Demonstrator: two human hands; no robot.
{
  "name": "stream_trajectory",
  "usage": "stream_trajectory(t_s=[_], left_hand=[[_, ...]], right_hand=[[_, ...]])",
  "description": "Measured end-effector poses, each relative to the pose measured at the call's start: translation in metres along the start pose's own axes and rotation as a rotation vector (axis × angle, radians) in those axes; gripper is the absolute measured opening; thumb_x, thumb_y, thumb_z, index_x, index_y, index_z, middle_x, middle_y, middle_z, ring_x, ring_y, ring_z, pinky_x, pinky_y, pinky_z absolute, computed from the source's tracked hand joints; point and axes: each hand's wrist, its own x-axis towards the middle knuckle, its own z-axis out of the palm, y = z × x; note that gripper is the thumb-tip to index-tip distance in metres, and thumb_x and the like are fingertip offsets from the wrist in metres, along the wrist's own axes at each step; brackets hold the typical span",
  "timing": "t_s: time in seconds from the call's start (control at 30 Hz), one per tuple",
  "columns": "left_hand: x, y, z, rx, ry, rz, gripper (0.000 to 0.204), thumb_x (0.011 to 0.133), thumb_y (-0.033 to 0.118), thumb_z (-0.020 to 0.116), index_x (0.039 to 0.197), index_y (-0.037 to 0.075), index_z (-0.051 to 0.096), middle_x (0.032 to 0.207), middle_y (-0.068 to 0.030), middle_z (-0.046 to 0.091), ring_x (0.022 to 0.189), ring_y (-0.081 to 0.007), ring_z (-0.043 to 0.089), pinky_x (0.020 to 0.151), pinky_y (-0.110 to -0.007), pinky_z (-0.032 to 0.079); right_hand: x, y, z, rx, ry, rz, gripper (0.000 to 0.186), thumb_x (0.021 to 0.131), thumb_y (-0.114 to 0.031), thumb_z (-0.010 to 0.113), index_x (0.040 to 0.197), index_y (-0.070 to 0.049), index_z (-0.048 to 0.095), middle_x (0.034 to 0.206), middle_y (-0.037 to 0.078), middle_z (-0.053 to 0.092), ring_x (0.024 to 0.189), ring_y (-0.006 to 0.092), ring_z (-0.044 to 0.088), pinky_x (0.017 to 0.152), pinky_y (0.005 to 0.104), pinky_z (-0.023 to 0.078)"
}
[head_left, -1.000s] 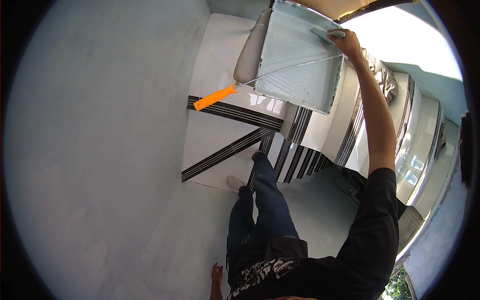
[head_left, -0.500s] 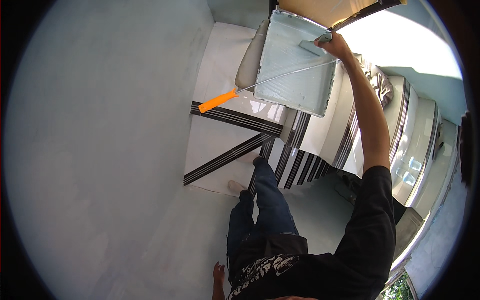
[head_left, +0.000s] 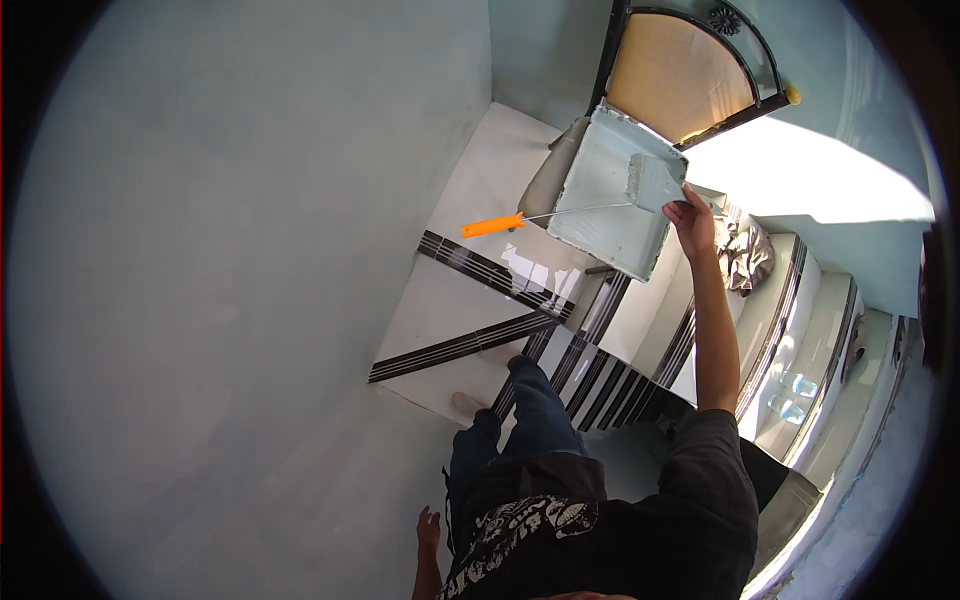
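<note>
landmark: pale, paint-coated tray [head_left: 598,160], lying tilted in view on the gray seat [head_left: 548,178] of a chair; the seat shows past the tray's left edge.

right hand [head_left: 692,222]: at the tray's right edge, arm stretched out. thumb and fingers pinch the right end of a flat, paint-coated tool [head_left: 655,182]. the tool's wide part is over the tray's right half, pale edge to the left; whether it touches the tray floor, cannot tell.

roller handle [head_left: 492,226]: orange, jutting out beyond the tray's left edge. its thin metal rod [head_left: 575,212] crosses above the tray's lower part and runs to the flat tool, where its far end is hidden.

left hand [head_left: 428,528]: well below the tray and to its left, hanging beside the dark clothing; fingers loosely bent, slightly spread.

chair back [head_left: 685,75]: yellowish panel in a black frame, above the tray. crumpled cloth [head_left: 745,258]: right of the tray, on the stairs [head_left: 775,330].
</note>
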Motion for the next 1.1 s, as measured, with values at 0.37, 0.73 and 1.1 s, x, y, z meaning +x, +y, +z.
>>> stream_trajectory(t_s=[0.37,0.73,1.1], left_hand=[[0.015,-0.011,0.016,-0.333,0.375,0.265,0.055,0.101,0.024,0.065,0.15,0.005,0.05,0.148,-0.021,0.055,0.139,-0.034,0.051,0.113,-0.044,0.041],[-0.052,0.027,-0.023,-0.296,1.081,0.518,0.051,0.096,0.018,0.07,0.143,0.006,0.056,0.141,-0.0203,0.06,0.137,-0.0397,0.05,0.115,-0.05,0.039],[-0.175,0.047,-0.095,-0.388,1.248,0.582,0.05,0.097,0.017,0.065,0.144,0.006,0.056,0.154,-0.0157,0.048,0.147,-0.0385,0.036,0.12,-0.052,0.029]], right_hand=[[-0.125,0.056,0.148,0.438,-0.369,0.213,0.012,0.103,-0.019,0.062,0.1,-0.007,0.064,0.087,0.01,0.073,0.085,0.0213,0.073,0.087,0.0361,0.061],[-0.35,0.132,0.457,-0.083,-1.044,-0.028,0.013,0.1,-0.009,0.063,0.108,-0.001,0.057,0.109,0.015,0.065,0.1,0.0242,0.069,0.087,0.0412,0.063],[-0.554,0.144,0.638,-0.048,-1.254,-1.122,0.011,0.093,0.0,0.072,0.103,0.001,0.067,0.102,0.011,0.071,0.089,0.015,0.066,0.075,0.0303,0.055]])
